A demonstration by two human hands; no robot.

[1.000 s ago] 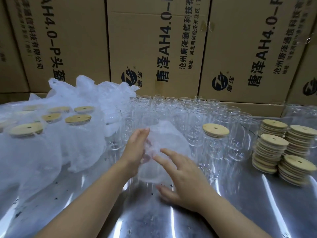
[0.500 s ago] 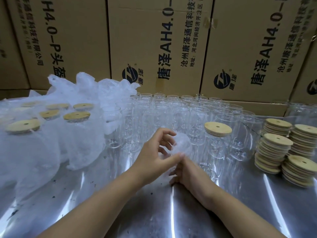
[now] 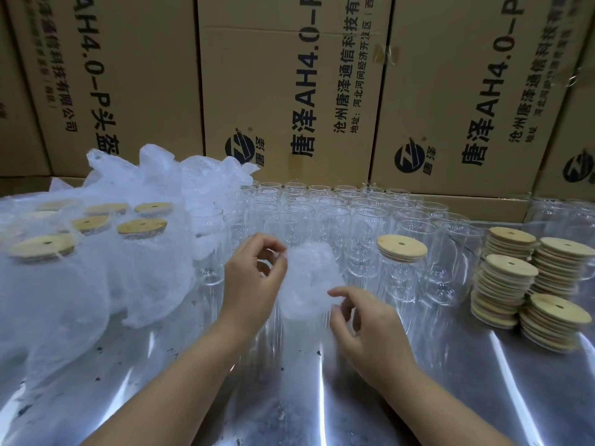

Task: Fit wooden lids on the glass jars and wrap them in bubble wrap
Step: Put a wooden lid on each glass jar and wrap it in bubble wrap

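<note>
A small piece of white bubble wrap [image 3: 307, 281] hangs between my two hands above the shiny metal table [image 3: 289, 397]. My left hand [image 3: 254, 281] pinches its upper left edge. My right hand [image 3: 367, 329] grips its lower right edge with thumb and fingers. I cannot tell whether a jar is inside the wrap. Behind it stand several rows of open glass jars [image 3: 322, 214]. One jar just right of the wrap carries a wooden lid [image 3: 401, 248]. Stacks of wooden lids [image 3: 505, 284] stand at the right.
Several lidded jars wrapped in bubble wrap [image 3: 141, 225] crowd the left side of the table under loose white wrap [image 3: 80, 300]. Large printed cardboard boxes [image 3: 289, 91] form a wall along the back. More glassware [image 3: 563, 214] sits at the far right.
My hands came together over the bunched wrap, then moved apart; the wrap is spread between them again. My left hand has risen and my right hand has shifted right.
</note>
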